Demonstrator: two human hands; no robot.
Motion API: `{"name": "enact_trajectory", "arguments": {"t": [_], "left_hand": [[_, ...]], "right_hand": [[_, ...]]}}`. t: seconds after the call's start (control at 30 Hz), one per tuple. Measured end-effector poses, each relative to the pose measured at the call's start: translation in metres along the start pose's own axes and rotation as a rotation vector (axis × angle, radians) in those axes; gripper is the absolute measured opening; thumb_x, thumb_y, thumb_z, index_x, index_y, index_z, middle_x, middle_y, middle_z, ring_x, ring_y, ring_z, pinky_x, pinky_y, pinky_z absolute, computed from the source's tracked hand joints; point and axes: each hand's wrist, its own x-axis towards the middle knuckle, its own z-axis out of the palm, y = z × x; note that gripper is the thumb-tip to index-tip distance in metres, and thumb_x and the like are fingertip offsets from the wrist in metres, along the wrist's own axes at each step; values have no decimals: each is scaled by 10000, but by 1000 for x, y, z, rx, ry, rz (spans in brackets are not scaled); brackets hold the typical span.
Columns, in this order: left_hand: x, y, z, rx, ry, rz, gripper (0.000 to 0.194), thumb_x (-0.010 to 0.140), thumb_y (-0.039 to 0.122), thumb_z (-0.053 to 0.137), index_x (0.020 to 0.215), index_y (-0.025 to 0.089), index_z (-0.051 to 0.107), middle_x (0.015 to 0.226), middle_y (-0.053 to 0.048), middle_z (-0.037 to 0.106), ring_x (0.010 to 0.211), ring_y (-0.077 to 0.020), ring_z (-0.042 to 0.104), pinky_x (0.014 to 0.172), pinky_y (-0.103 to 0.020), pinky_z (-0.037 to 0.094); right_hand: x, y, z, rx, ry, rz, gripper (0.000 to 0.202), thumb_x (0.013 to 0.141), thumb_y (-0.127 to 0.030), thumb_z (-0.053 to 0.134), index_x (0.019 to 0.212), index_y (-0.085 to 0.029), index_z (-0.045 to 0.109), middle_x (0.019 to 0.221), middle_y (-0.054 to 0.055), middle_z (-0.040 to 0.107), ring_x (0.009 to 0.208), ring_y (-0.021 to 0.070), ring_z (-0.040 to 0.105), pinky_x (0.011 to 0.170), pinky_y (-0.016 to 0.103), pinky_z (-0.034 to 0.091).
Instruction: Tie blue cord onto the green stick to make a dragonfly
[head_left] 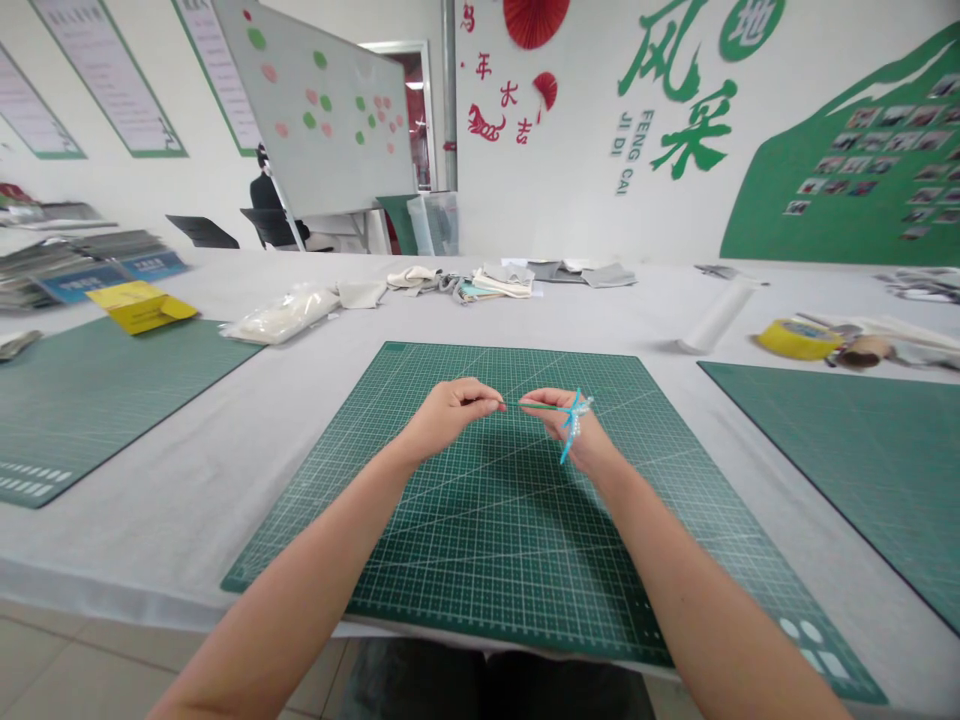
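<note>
My left hand [448, 413] and my right hand [564, 425] are held close together just above the middle of a green cutting mat [480, 540]. Between their fingertips runs a thin green wire or stem [534, 406]; the left fingers pinch its left end and the right fingers pinch it near its other end. A small light-blue ribbon-like piece with tiny pale beads [575, 418] sits at my right hand and hangs down past the wrist. What the stem is made of is too small to tell.
Two more green mats lie at the left [90, 400] and right [862, 470]. Along the table's far side are a yellow box [141, 305], a plastic bag [283, 313], folded cloth [495, 281], a white roll [721, 313] and yellow tape [799, 338]. A person sits behind the whiteboard [322, 110].
</note>
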Motion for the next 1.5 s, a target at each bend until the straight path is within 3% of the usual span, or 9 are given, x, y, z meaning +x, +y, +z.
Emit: {"name": "enact_trajectory", "arguments": {"t": [0.33,0.47,0.63,0.83,1.13,1.33,1.5], "left_hand": [[4,-18,2,-40,307,-153,171,772,293,600,806,175,721,811,-41,704,789,-167,612,753,-282,455],[5,-23,2,5,357,-148,176,780,299,589,798,184,721,782,-31,701,759,-166,614,729,-279,453],[4,-24,1,88,382,-155,164,788,280,583,789,199,725,799,-29,712,774,-176,625,727,-285,448],[1,-22,1,374,402,-99,183,830,281,550,824,237,728,847,-18,704,808,-179,618,753,-291,418],[-2,-13,1,727,314,37,248,894,259,467,877,248,714,861,-26,690,818,-182,589,850,-365,295],[-2,-10,-2,814,90,192,246,905,273,467,870,250,710,824,-23,683,806,-168,573,841,-366,259],[-2,-6,-6,775,-65,266,230,902,246,480,867,253,708,815,7,676,805,-146,574,792,-335,276]], "right_hand": [[-9,2,24,-43,-34,33,159,650,-340,685,682,-183,694,538,-22,566,503,102,443,499,241,325],[-14,0,32,-147,-71,-71,134,688,-318,656,686,-191,700,610,-12,603,582,126,495,571,260,366],[-23,-4,38,-423,-47,-227,157,770,-314,591,704,-218,696,475,-51,468,468,112,395,505,254,291],[-31,-10,42,-649,-48,-415,196,840,-265,518,784,-243,705,674,-13,660,602,147,559,592,267,370],[-35,-23,32,-691,18,-593,201,888,-256,486,869,-245,686,862,7,710,795,166,636,732,279,438],[-30,-32,15,-690,154,-636,200,890,-287,504,852,-235,693,798,11,697,724,153,615,693,273,433],[-19,-30,0,-627,144,-577,184,853,-313,555,816,-216,707,763,12,694,662,143,584,639,270,419]]}}
